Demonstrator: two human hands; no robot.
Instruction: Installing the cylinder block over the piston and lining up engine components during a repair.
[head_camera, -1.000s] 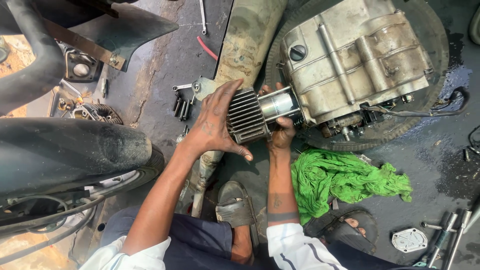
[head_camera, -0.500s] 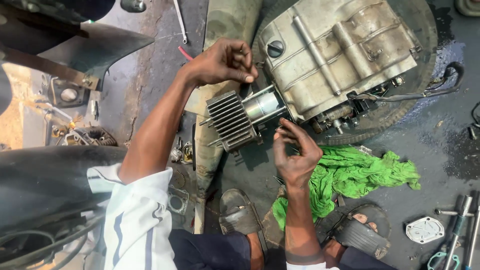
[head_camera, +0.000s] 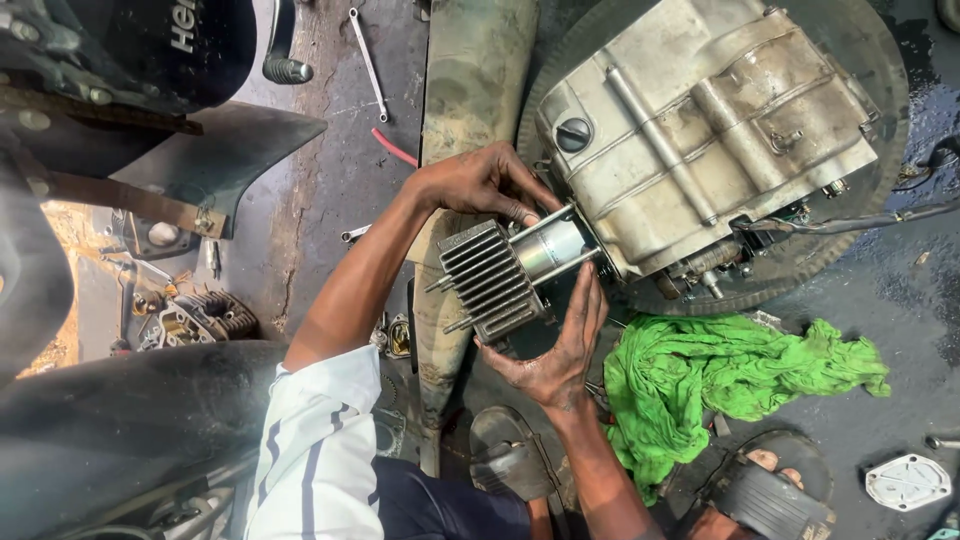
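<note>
Both hands back on the finned cylinder, now partway along its studs.

A moment ago the right hand hung spread and clear; now it cups the finned cylinder from below while the left hand curls over the top by the engine case, so the fitting looks under way. Oily concrete floor, green rag, spanner, another cylinder head nearby.

Oily floor, green rag (crumpled), spanner
</note>
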